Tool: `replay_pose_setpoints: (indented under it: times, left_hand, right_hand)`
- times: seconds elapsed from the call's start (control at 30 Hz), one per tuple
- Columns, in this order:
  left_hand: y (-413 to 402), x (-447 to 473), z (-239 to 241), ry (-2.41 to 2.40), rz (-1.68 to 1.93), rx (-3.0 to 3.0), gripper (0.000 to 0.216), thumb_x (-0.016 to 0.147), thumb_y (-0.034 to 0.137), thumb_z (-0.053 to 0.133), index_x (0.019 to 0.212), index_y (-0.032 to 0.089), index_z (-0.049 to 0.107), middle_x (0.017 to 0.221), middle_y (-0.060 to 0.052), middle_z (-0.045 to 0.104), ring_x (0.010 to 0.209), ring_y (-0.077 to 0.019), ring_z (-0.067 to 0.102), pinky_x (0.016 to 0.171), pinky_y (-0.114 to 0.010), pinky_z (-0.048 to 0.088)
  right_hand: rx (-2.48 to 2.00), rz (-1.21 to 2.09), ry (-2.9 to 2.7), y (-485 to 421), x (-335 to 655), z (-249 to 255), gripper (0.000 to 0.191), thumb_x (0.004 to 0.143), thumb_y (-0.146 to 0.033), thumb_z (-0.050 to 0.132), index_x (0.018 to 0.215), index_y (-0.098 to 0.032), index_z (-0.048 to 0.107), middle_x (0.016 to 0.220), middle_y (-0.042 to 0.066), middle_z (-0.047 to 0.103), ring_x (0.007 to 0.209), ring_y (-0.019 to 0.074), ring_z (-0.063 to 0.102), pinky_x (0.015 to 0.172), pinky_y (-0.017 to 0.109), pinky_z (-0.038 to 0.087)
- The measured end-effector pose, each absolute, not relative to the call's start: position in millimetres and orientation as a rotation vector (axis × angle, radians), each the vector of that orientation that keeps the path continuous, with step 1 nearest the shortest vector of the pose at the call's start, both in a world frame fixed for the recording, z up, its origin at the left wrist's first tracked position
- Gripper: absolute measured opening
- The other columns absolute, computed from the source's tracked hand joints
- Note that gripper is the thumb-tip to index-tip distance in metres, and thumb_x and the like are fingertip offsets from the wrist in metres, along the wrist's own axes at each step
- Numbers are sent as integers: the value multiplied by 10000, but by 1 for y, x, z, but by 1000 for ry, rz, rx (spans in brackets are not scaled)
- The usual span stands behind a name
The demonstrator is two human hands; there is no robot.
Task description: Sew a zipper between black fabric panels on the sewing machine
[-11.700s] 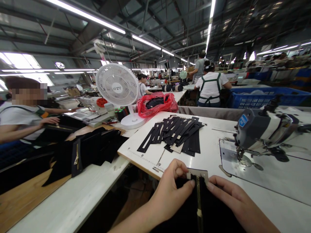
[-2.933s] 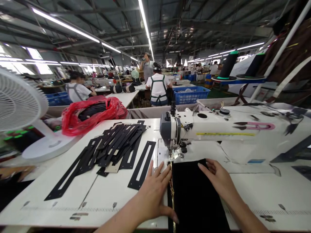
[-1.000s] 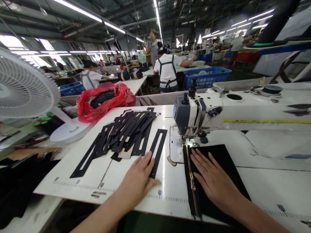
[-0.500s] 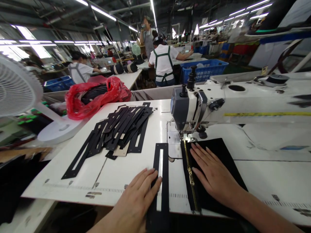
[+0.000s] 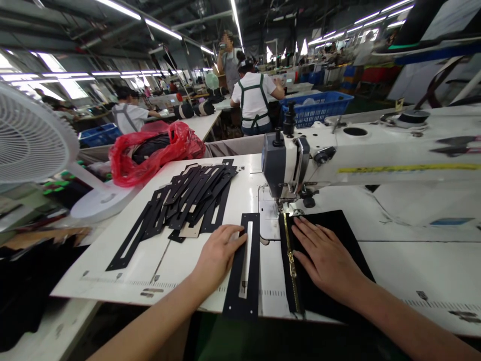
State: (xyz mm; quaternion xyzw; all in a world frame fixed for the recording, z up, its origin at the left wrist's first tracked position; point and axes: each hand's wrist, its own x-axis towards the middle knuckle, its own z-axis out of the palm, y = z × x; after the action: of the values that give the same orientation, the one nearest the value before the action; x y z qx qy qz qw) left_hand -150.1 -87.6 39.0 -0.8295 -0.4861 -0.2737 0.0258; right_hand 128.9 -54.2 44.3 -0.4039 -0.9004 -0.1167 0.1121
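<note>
A black fabric panel (image 5: pixel 338 235) with a gold zipper (image 5: pixel 289 255) along its left edge lies on the white table, its far end under the foot of the sewing machine (image 5: pixel 285 168). My right hand (image 5: pixel 325 255) rests flat on the fabric just right of the zipper, fingers stretched out. My left hand (image 5: pixel 220 250) lies flat with its fingertips on a single black slotted frame strip (image 5: pixel 248 291), which sits left of the fabric and reaches the table's near edge. Neither hand grips anything.
A pile of black slotted strips (image 5: pixel 188 200) lies at mid-table, with a red plastic bag (image 5: pixel 150 150) behind it and a white desk fan (image 5: pixel 33 140) at the left. Black fabric pieces (image 5: pixel 26 281) lie at lower left. Other workers sit at tables behind; a blue crate (image 5: pixel 319 108) stands there.
My left hand has slid one black slotted strip out of the pile and moved it rightward beside the fabric. My right hand stays flat on the fabric.
</note>
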Motion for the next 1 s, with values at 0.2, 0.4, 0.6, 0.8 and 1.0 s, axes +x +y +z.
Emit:
replay_pose_setpoints:
  times: [0.2, 0.4, 0.6, 0.8, 1.0]
  left_hand:
    - [-93, -111, 53, -1164, -1099, -2516, 431, 892, 65, 372, 1317, 115, 412, 1290, -166, 524, 1210, -215, 491, 956, -368, 500]
    - [-74, -68, 36, -1173, -780, -2656, 316, 897, 112, 397, 1171, 49, 542, 1216, -199, 576, 1166, -261, 529, 975, -402, 481]
    - [-75, -74, 33, -1220, -656, -2718, 342, 911, 114, 323, 1177, 58, 531, 1322, -227, 469, 1261, -285, 422, 992, -487, 445]
    - [-72, -71, 28, -1263, -643, -2675, 304, 925, 117, 300, 1028, 86, 585, 1342, -179, 468, 1268, -271, 417, 941, -445, 497]
    - [-69, -75, 24, -1192, -592, -2629, 294, 922, 119, 301, 1073, 104, 552, 1315, -166, 501, 1276, -247, 403, 891, -404, 525]
  right_hand:
    - [-1076, -331, -2637, -63, 129, 39, 490, 899, -323, 399, 1346, -122, 392, 1431, 114, 330, 1327, 234, 285, 1070, 500, 273]
    - [-1079, -340, -2665, -62, 133, 38, 591, 861, -230, 392, 1418, -109, 238, 1455, 113, 278, 1353, 207, 222, 1086, 469, 261]
    - [-1056, -403, -2625, -62, 132, 36, 619, 843, -232, 419, 1423, -120, 235, 1464, 112, 254, 1345, 234, 243, 1063, 477, 277]
    - [-1072, -407, -2581, -60, 128, 35, 575, 872, -276, 429, 1419, -202, 266, 1452, 92, 297, 1327, 255, 278, 1034, 494, 291]
    - [-1135, -223, -2614, -64, 127, 43, 579, 871, -224, 398, 1428, -214, 238, 1460, 106, 270, 1336, 277, 254, 1026, 544, 293]
